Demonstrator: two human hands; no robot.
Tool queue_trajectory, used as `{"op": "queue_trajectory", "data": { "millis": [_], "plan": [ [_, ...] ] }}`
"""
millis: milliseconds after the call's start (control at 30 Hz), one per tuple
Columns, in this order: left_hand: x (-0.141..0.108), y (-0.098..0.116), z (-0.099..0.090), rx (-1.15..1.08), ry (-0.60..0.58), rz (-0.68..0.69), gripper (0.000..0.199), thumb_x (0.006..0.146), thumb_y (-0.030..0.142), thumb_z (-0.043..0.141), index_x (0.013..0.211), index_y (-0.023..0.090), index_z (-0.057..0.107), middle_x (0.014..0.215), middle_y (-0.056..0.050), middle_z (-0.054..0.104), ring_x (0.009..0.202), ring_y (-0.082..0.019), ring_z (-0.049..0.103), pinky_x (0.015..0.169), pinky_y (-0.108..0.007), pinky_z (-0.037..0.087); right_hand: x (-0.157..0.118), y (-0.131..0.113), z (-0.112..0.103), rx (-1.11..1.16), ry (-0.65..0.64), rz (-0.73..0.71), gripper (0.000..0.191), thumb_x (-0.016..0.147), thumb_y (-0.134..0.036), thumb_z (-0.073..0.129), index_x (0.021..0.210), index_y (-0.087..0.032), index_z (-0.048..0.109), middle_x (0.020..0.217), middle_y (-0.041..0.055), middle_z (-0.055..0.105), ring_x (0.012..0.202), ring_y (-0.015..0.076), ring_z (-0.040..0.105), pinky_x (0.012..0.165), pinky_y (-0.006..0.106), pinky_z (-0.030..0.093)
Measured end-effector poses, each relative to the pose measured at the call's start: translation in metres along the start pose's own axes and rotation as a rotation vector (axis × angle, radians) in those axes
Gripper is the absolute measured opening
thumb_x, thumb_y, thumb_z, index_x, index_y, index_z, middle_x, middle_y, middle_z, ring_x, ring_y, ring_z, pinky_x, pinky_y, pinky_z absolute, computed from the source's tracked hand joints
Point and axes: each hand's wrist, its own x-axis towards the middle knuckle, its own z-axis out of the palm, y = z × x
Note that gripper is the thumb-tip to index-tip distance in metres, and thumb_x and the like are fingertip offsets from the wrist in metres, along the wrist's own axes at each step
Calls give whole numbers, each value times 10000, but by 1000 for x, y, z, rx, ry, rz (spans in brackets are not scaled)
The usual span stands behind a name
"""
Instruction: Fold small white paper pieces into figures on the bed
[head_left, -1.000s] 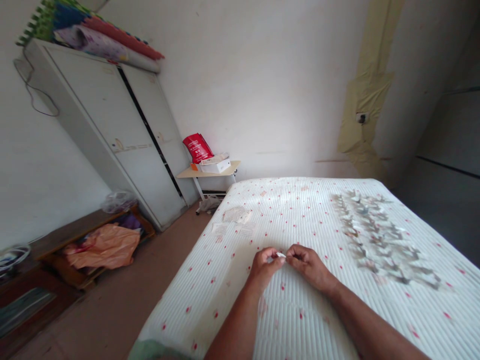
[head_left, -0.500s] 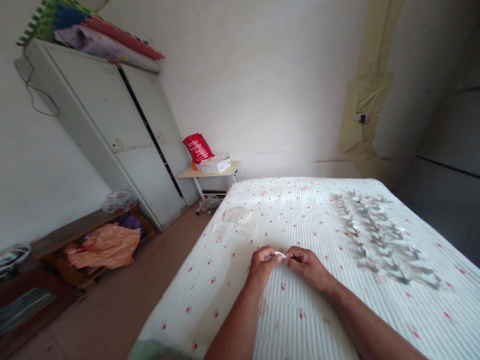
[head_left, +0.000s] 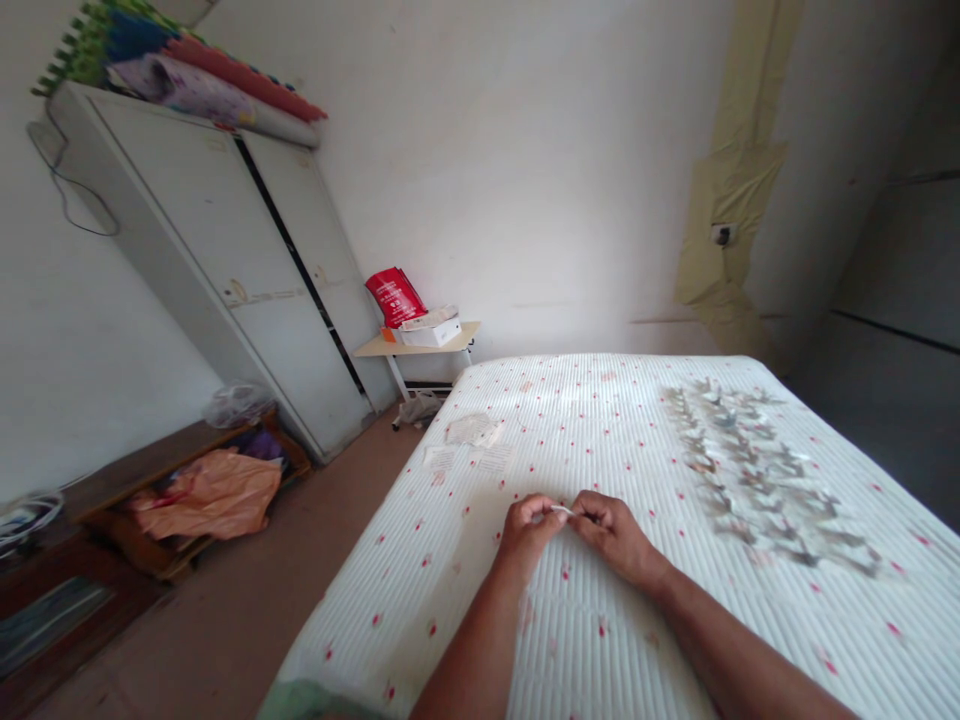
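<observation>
Both hands pinching one small white paper piece [head_left: 560, 510] between them, fingertips pressed together on it: left hand [head_left: 529, 525] gripping its left end, right hand [head_left: 611, 525] gripping its right end, knuckles almost meeting. Paper piece is being held just above the bed [head_left: 585, 640], near the middle of its front half. Bed is lying under a white ribbed cover with small red dots. Tall pale wardrobe [head_left: 225, 270] is standing at the left wall, rolled bedding [head_left: 195, 75] lying on top. Many folded paper shapes [head_left: 757, 475] are lying in rows on the bed's right side, well apart from the hands. Flat paper sheets [head_left: 472, 432] are lying near the bed's far left edge. Small side bench [head_left: 416, 345] is carrying a red bag [head_left: 395, 295] and a white box [head_left: 431, 330].
</observation>
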Motion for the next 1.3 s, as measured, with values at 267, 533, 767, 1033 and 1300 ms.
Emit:
{"op": "queue_trajectory", "data": {
  "millis": [267,533,767,1033,1300],
  "plan": [
    [-1,2,-1,-4,25,43,192,662,330,585,625,143,609,611,11,546,651,-132,499,633,-229,374,-2,-1,-1,72,-65,19,292,800,-362,494,571,-184,462,601,-33,409,577,107,409,544,224,330],
    [-5,8,9,135,216,123,166,672,237,563,527,156,554,599,12,518,653,-130,501,665,-241,377,1,3,1,-9,-15,-20,296,798,-352,500,556,-183,489,606,-25,431,594,118,437,570,239,340],
    [-2,7,7,85,200,86,220,682,315,583,550,140,565,573,15,511,634,-127,488,638,-231,377,3,11,0,154,-34,93,288,774,-432,531,668,-166,564,613,-26,478,590,111,439,564,230,339],
    [-3,4,4,-203,27,35,281,609,346,687,773,120,658,702,-28,607,692,-139,514,676,-240,389,5,8,-2,236,-58,189,339,727,-483,572,631,-158,557,528,-50,412,511,88,347,503,222,266],
    [1,-4,0,-425,-63,-47,313,626,333,632,837,106,679,729,-42,642,702,-154,542,705,-267,387,5,6,-2,241,-81,181,350,744,-489,555,622,-161,548,542,-40,434,543,100,380,533,226,280]
  ]
}}
